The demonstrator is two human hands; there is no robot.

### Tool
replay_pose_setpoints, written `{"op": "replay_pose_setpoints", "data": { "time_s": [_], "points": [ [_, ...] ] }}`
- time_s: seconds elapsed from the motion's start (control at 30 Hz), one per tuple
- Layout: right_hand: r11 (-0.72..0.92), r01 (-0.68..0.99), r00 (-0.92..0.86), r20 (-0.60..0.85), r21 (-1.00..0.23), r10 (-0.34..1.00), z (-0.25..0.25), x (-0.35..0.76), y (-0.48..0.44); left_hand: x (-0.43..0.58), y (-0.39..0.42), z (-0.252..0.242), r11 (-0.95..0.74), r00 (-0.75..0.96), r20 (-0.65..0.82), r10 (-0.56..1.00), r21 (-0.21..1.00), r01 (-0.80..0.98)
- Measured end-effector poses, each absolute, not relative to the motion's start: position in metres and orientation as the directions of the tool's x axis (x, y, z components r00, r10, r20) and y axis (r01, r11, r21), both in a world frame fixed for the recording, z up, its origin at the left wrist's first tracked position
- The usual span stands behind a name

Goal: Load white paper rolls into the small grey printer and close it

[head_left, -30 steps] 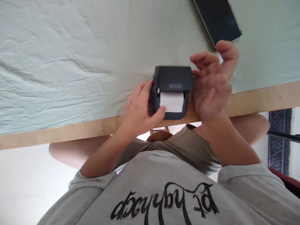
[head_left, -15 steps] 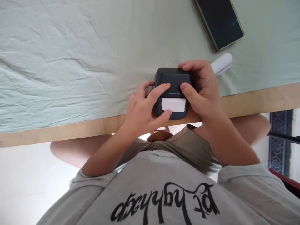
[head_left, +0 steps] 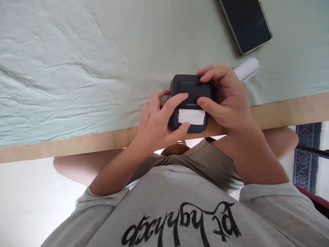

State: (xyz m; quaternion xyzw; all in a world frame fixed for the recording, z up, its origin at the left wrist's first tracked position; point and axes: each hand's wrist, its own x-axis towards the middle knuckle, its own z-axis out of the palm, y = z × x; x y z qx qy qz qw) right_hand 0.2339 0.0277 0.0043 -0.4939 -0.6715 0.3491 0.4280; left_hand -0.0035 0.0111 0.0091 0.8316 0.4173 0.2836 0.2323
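Setting: probably a home. Evidence: wrinkled cloth [head_left: 77, 68] over the surface [head_left: 288, 111], bare wooden near edge [head_left: 64, 149]; patterned textile [head_left: 305, 161] past it, at right.

On the lid of the black printer [head_left: 192, 88], at its six o'clock edge, we see a line of small pale lettering [head_left: 192, 104], too blurred for us to read surely. At six o'clock, on the gray shirt [head_left: 159, 192], we find large black script [head_left: 180, 223], upside down, which we cannot decipher.
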Motion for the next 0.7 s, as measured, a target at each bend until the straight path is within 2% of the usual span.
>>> {"op": "replay_pose_setpoints", "data": {
  "time_s": [0.23, 0.7],
  "points": [
    [0.234, 0.294, -0.207, 0.177, -0.927, 0.962, 0.013, 0.237, 0.031, -0.004, 0.011, 0.012, -0.515, 0.489, 0.228, 0.842, 0.606, 0.606],
    [0.249, 0.348, -0.243, 0.17, -0.904, 0.955, 0.018, 0.238, 0.03, -0.003, 0.011, 0.011, -0.529, 0.491, 0.249, 0.835, 0.608, 0.592]
  ]
}}
